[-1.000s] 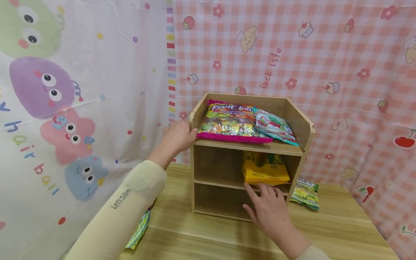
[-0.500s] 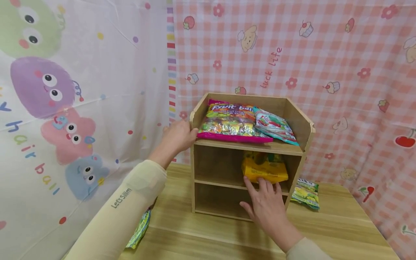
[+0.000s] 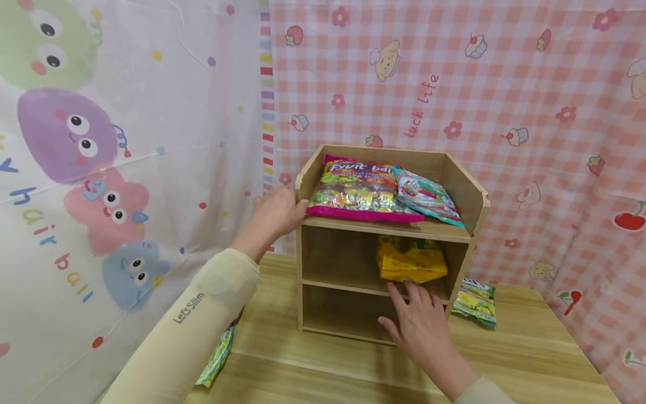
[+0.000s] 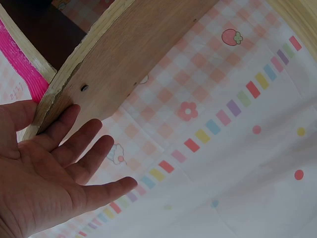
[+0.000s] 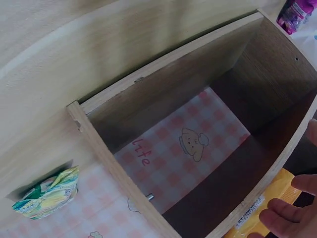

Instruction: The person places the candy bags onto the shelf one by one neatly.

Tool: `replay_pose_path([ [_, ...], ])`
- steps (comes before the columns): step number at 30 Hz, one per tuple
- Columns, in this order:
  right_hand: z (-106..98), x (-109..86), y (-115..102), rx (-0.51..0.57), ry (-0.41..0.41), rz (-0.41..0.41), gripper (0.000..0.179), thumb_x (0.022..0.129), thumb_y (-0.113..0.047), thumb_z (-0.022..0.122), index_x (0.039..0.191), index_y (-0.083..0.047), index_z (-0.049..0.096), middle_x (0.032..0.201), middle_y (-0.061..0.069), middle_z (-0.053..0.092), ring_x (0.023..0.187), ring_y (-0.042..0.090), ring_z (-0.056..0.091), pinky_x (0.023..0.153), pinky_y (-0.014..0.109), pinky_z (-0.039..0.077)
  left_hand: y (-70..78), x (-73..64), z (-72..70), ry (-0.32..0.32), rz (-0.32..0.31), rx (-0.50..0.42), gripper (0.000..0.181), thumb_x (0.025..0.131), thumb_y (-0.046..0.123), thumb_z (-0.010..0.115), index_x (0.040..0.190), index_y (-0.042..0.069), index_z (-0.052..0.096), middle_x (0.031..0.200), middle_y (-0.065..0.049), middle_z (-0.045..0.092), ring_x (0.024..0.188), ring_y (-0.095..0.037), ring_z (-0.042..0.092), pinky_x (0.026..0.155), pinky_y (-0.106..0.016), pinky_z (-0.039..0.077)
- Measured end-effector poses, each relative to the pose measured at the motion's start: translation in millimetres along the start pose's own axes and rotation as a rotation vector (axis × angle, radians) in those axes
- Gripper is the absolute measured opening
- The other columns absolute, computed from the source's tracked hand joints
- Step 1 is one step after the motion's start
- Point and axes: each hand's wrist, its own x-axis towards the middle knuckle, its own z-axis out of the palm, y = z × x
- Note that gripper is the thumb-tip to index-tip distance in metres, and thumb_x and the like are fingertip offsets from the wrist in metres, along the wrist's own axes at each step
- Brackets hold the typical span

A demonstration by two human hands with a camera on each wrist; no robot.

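Note:
My left hand (image 3: pixel 277 213) grips the upper left side panel of a small wooden shelf unit (image 3: pixel 338 286). In the left wrist view, thumb and index finger (image 4: pixel 64 119) pinch that panel while the other fingers stand spread. My right hand (image 3: pixel 419 325) holds nothing, its fingers extended at the front of the middle shelf. Just behind those fingertips a yellow snack bag (image 3: pixel 411 265) lies on the right side of that shelf. A large pink-edged candy bag (image 3: pixel 358 191) and a smaller teal bag (image 3: pixel 426 196) lie on top.
A green and yellow bag (image 3: pixel 474 303) lies on the wooden table (image 3: pixel 303 370) to the right of the unit. Another green bag (image 3: pixel 217 359) shows partly behind my left forearm. A checked curtain (image 3: pixel 454 84) hangs behind, a white one (image 3: pixel 202 112) at left.
My right fingers rose onto the yellow bag's front, then drew back down to just below it. The bag sits slightly deeper on its shelf. My left hand stayed in place.

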Motion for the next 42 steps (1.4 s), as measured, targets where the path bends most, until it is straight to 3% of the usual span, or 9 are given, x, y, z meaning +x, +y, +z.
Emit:
replay_pose_path([
  [13,-5.6,-14.9,4.9,0.041,0.086,-0.039,0.048,0.087,-0.042,0.075,0.119,-0.007,0.069,0.101,0.013,0.061,0.086,0.033,0.062,0.063,0.046,0.048,0.7,-1.9,-1.8,-0.003,0.005,-0.002,0.033,0.101,0.034,0.047,0.088,0.008,0.062,0.093,-0.01,0.06,0.09,-0.031,0.056,0.094,-0.057,0.038],
  [24,-6.0,-24.0,12.0,0.046,0.087,-0.035,0.046,0.085,-0.043,0.075,0.116,-0.009,0.071,0.102,0.01,0.065,0.089,0.033,0.063,0.069,0.05,0.051,0.8,-3.1,-1.8,-0.002,0.005,-0.007,0.034,0.101,0.035,0.046,0.087,0.008,0.062,0.091,-0.01,0.06,0.088,-0.03,0.055,0.093,-0.056,0.038],
  [36,-7.6,-33.1,22.6,0.033,0.047,-0.007,0.042,0.084,-0.043,0.076,0.11,-0.009,0.073,0.099,0.01,0.067,0.081,0.029,0.064,0.064,0.046,0.051,0.2,-2.5,-1.1,-0.004,0.01,0.003,0.033,0.101,0.034,0.046,0.089,0.009,0.063,0.093,-0.01,0.06,0.091,-0.03,0.055,0.096,-0.058,0.037],
  [42,-9.3,-36.4,30.2,0.044,0.075,0.011,0.041,0.083,-0.041,0.077,0.107,-0.008,0.073,0.098,0.01,0.067,0.083,0.03,0.065,0.061,0.046,0.05,0.3,-2.6,-1.3,-0.007,0.006,-0.003,0.034,0.101,0.035,0.045,0.09,0.008,0.063,0.093,-0.01,0.06,0.091,-0.031,0.056,0.096,-0.058,0.036],
])
